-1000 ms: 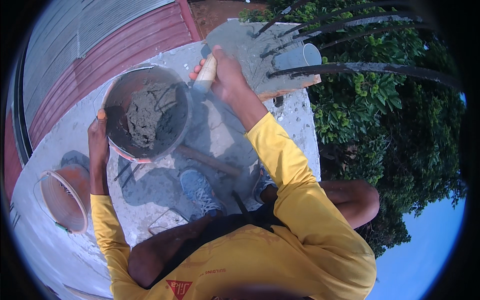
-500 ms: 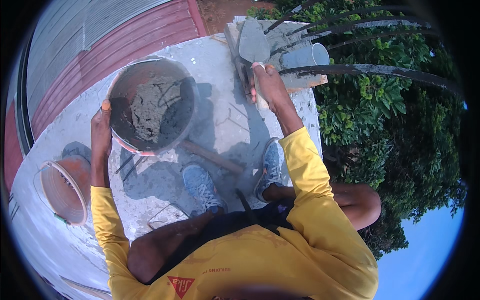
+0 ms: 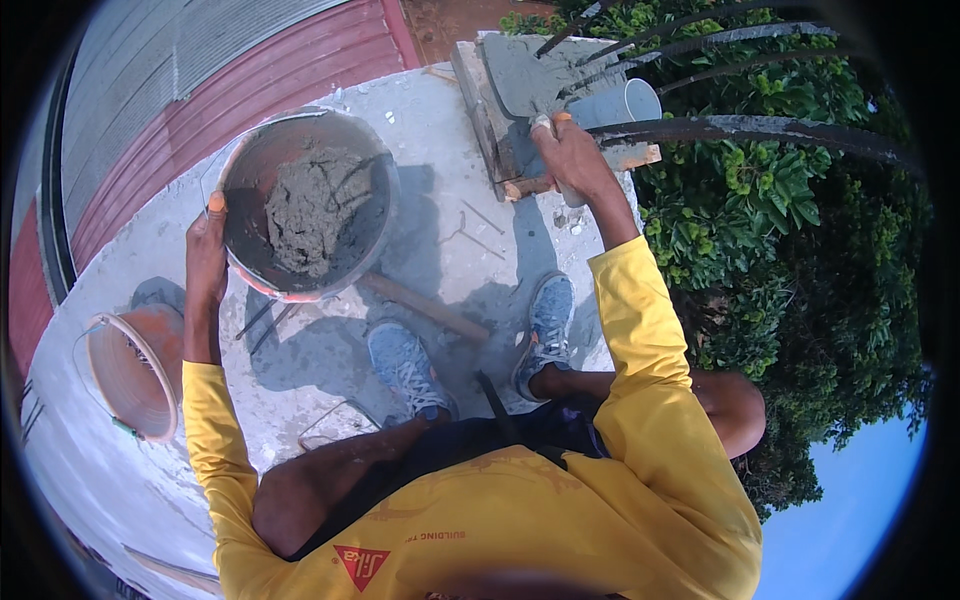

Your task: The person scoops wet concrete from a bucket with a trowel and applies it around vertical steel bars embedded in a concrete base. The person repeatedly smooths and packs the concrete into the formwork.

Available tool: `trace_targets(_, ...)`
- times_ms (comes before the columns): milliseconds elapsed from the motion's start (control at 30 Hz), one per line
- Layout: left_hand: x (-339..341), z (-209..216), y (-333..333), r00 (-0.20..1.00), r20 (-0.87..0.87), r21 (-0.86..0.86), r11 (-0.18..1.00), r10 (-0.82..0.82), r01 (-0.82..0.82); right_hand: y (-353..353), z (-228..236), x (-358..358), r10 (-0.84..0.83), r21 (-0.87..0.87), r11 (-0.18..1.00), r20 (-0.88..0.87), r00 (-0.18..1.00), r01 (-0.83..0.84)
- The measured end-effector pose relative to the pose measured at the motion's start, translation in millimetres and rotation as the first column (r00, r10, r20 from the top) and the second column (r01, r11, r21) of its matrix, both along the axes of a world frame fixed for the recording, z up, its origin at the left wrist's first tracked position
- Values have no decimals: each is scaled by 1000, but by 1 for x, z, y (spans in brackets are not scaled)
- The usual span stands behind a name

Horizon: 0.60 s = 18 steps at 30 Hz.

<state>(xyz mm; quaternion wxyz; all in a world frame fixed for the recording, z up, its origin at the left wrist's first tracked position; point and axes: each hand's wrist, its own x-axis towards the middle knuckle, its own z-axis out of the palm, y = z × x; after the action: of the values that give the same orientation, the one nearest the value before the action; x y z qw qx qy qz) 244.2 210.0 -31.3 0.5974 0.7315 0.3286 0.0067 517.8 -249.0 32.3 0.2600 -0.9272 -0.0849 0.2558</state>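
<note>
My left hand (image 3: 207,240) grips the rim of a tilted bucket (image 3: 243,180), thumb over the edge. Wet grey mortar (image 3: 312,215) lies inside the bucket. In my right hand (image 3: 578,162) is a trowel (image 3: 518,82), its handle wrapped by my fingers. The trowel's blade lies over the grey mortar surface inside a wooden form (image 3: 490,125), and its edges blend with that surface. Just right of the blade, a pale plastic pipe (image 3: 605,106) lies among the bars, close to my right fingers.
Curved steel bars (image 3: 745,128) stick out from the form toward the right. A second bucket (image 3: 150,350) rests at the left. Between bucket and feet lie a wooden handle (image 3: 425,308) and bent wires (image 3: 475,235). Metal roofing (image 3: 240,90) and trees (image 3: 760,220) border the slab.
My right hand has moved slightly right and down in view, and the trowel blade has turned lower over the form. My left hand stays on the bucket rim.
</note>
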Motion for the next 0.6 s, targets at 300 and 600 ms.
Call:
trace_targets(300,0,9,-5,999,-30,15,1000,-17,18,8,6,24,63,-51,997,-7,998,-63)
trace_targets(600,-1,3,0,1000,-16,-26,1000,-7,7,-13,-18,-58,-288,244,868,-462,839,432)
